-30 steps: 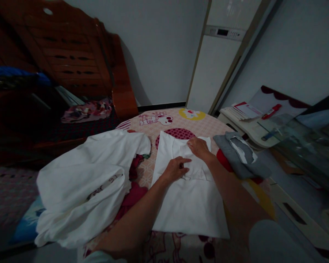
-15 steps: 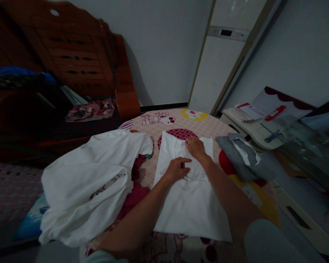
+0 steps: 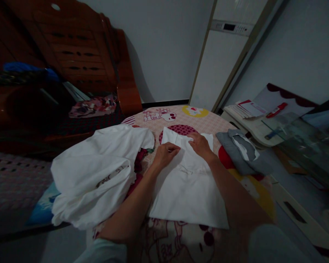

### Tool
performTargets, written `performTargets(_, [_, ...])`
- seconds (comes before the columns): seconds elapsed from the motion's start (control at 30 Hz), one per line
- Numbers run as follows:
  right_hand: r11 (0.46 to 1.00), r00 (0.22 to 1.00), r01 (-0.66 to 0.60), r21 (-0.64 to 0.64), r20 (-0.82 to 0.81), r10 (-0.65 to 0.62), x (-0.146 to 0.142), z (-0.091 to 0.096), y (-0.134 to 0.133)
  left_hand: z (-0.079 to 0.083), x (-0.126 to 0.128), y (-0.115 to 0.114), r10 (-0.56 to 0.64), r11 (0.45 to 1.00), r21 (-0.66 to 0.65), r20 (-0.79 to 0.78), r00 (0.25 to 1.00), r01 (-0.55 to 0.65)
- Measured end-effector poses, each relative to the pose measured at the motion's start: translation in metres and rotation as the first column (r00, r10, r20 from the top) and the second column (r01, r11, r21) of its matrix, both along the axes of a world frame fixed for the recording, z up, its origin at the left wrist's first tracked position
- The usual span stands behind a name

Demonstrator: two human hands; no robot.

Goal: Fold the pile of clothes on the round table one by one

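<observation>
In the head view a white shirt lies flat in a folded rectangle in front of me, slightly creased across its middle. My left hand is over its upper left part, thumb and forefinger pinched together on the cloth. At the shirt's upper right edge, my right hand has its fingers curled onto the fabric. What lies beneath its fingertips is partly hidden. To the left, a second white shirt with dark lettering is heaped loosely over some dark red cloth.
A patterned tablecloth covers the round table. Folded grey clothing lies at its right edge. Behind on the left stands a wooden bench; a white cabinet with papers and a glass tank are on the right.
My left hand has moved up and left across the shirt, and its spread fingers have come together. My right hand has shifted slightly right. The shirt's upper part looks smoother.
</observation>
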State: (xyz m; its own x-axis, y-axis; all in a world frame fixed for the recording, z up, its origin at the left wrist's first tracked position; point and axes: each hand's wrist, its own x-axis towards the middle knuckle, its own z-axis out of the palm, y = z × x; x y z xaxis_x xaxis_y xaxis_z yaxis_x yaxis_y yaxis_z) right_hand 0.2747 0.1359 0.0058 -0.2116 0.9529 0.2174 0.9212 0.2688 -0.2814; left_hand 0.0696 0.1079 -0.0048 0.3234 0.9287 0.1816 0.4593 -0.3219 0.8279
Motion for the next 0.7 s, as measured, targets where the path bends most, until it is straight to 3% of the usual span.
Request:
performTargets(0.07, [1.0, 0.996, -0.006, -0.007, -0.084, 0.005, 0.012, 0.008, -0.028, 0.008, -0.016, -0.006, -0.066, 0.998, 0.0, -0.115, 0.991, 0.066])
performTargets(0.17, [0.997, 0.991, -0.026, -0.069, -0.134, 0.017, 0.029, 0.005, -0.079, 0.007, -0.029, -0.026, -0.18, 0.982, -0.009, -0.311, 0.933, 0.187])
performTargets(0.33, [0.995, 1.0, -0.008, -0.101, 0.009, 0.009, 0.035, -0.019, -0.14, -0.006, -0.031, -0.051, -0.28, 0.937, 0.019, -0.556, 0.783, 0.348])
performTargets(0.57, [0.999, 0.983, 0.036, -0.031, 0.182, -0.03, 0.027, -0.024, -0.146, 0.0, -0.025, -0.047, -0.201, 0.953, 0.032, -0.681, 0.704, 0.303])
performTargets(0.7, [0.993, 0.983, 0.036, -0.109, 0.183, -0.016, 0.031, -0.022, -0.138, 0.002, -0.023, -0.043, -0.234, 0.953, -0.028, -0.697, 0.678, 0.3])
